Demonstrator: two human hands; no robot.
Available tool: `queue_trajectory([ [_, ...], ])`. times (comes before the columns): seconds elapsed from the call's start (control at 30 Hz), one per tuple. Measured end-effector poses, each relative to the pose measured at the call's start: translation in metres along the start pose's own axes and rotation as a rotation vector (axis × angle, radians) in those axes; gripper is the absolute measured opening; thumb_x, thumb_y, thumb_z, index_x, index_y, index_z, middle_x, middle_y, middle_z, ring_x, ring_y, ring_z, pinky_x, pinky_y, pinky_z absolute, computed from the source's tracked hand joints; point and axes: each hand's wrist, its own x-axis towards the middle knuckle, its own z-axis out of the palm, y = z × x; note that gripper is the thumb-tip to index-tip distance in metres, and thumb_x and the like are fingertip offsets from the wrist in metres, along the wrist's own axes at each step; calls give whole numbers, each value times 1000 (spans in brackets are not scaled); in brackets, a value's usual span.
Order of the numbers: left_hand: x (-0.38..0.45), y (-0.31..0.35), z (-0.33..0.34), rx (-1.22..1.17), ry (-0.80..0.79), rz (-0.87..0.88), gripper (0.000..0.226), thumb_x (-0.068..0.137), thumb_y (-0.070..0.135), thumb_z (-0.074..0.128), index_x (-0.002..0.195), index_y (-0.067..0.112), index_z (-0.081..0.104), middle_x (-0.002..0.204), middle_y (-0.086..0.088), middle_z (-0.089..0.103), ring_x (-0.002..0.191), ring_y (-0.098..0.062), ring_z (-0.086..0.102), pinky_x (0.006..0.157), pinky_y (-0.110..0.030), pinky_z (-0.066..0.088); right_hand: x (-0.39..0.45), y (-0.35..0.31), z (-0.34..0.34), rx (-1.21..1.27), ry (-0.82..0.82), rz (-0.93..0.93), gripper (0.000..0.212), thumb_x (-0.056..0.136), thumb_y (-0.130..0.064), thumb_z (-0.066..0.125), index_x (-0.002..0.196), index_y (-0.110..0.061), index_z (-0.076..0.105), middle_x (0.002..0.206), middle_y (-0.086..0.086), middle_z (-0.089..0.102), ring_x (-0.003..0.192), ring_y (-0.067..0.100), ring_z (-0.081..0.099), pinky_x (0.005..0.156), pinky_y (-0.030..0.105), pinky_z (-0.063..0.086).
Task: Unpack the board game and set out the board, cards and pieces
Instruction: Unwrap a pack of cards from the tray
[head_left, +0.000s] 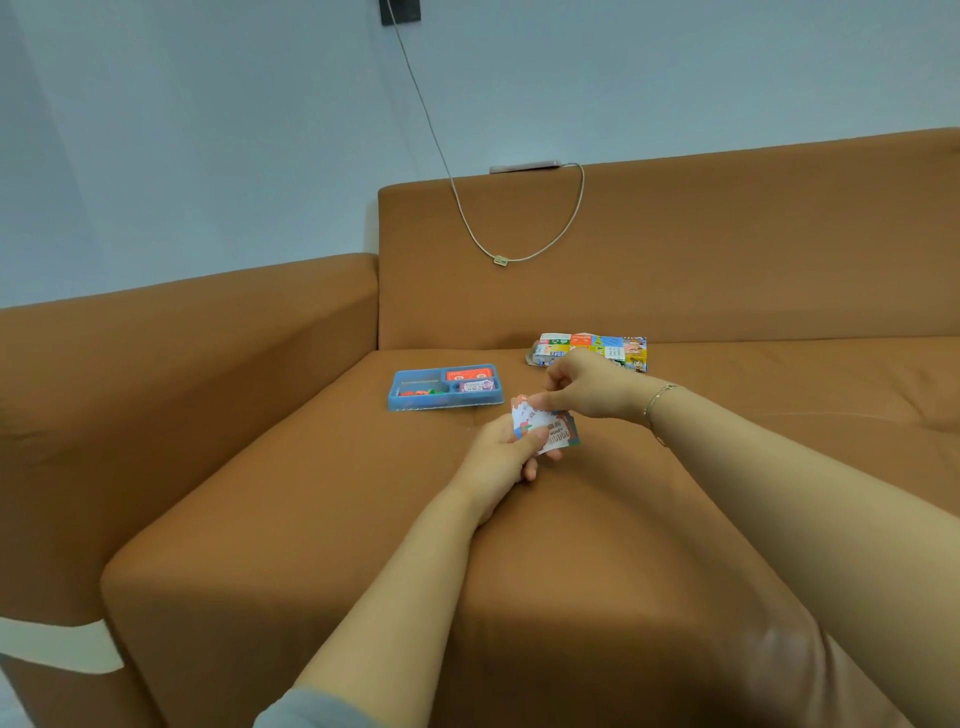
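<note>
My left hand (501, 451) grips a small stack of play-money notes (558, 430) above the sofa seat. My right hand (584, 389) pinches the top edge of the same stack from above. Behind them a blue plastic tray (410, 401) lies on the seat, holding an orange card deck (469, 373), a purple card deck (478, 385) and small coloured pieces (422, 391). The folded colourful game board (613, 347) lies further back, near the backrest, partly hidden by my right hand.
Everything sits on a brown sofa (311, 493) with an armrest at the left. A charging cable (467, 208) hangs down the backrest from a phone (524, 166) on top of it. Wall behind.
</note>
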Motion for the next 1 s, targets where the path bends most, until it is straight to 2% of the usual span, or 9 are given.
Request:
queue_trajectory([
  [0.07, 0, 0, 0, -4, 4, 2, 16, 99, 10, 45, 109, 12, 56, 79, -3, 65, 44, -2, 39, 45, -11, 33, -2, 1, -5, 24, -55, -3, 13, 88, -21, 66, 86, -7, 66, 73, -1, 58, 66, 10, 49, 57, 18, 37],
  [0.13, 0, -1, -1, -7, 3, 8, 15, 99, 10, 45, 109, 12, 56, 79, -3, 65, 44, -2, 39, 45, -11, 33, -5, 1, -7, 61, -70, 8, 11, 88, -22, 66, 83, -12, 66, 74, 0, 59, 67, 11, 49, 57, 18, 37],
  [0.27, -1, -1, -1, -2, 1, 20, 13, 98, 10, 45, 105, 12, 57, 79, -4, 65, 43, -2, 38, 45, -11, 33, -4, -2, 0, 69, 18, 25, 44, 84, -41, 68, 56, -14, 47, 55, -1, 43, 52, 11, 35, 50, 22, 28],
  [0.47, 0, -2, -1, -6, -4, 26, 15, 98, 10, 45, 109, 12, 56, 78, -3, 64, 45, -3, 38, 46, -11, 33, -5, -1, -7, 25, -68, 7, 16, 89, -19, 65, 94, -5, 68, 82, 4, 62, 69, 11, 51, 51, 11, 39],
  [0.63, 0, -2, -1, 5, 2, 18, 14, 98, 11, 45, 106, 12, 56, 79, -3, 65, 45, -3, 38, 45, -12, 33, -2, -5, -1, -24, -25, 45, 46, 85, -46, 65, 62, -12, 44, 60, 2, 39, 55, 14, 33, 51, 25, 26],
  [0.7, 0, -2, -1, 1, 1, 19, 13, 98, 11, 45, 105, 15, 56, 80, -4, 65, 44, -2, 38, 45, -12, 33, 0, -6, 0, -69, -15, 27, 40, 88, -38, 64, 64, -9, 50, 61, 2, 45, 56, 14, 37, 51, 24, 29],
  [0.83, 0, -1, -1, -11, -5, 25, 14, 98, 11, 45, 103, 17, 56, 80, -4, 65, 44, -2, 38, 45, -12, 33, -1, -3, -7, -30, -78, 25, 25, 89, -25, 64, 91, 0, 66, 79, 6, 60, 72, 16, 51, 58, 22, 38],
  [0.93, 0, -1, -1, -5, -5, 23, 13, 99, 11, 45, 104, 14, 57, 79, -4, 65, 44, -2, 38, 46, -12, 33, -1, -4, -3, 2, -47, 45, 40, 85, -40, 67, 67, -6, 55, 63, 3, 48, 61, 15, 41, 54, 26, 30],
  [1.0, 0, -2, -1, 3, -3, 21, 15, 99, 12, 45, 107, 12, 57, 78, -3, 65, 45, -3, 38, 46, -13, 33, 0, -3, 1, -21, -12, 32, 41, 85, -41, 67, 63, -12, 49, 60, 1, 44, 56, 14, 36, 52, 25, 28],
])
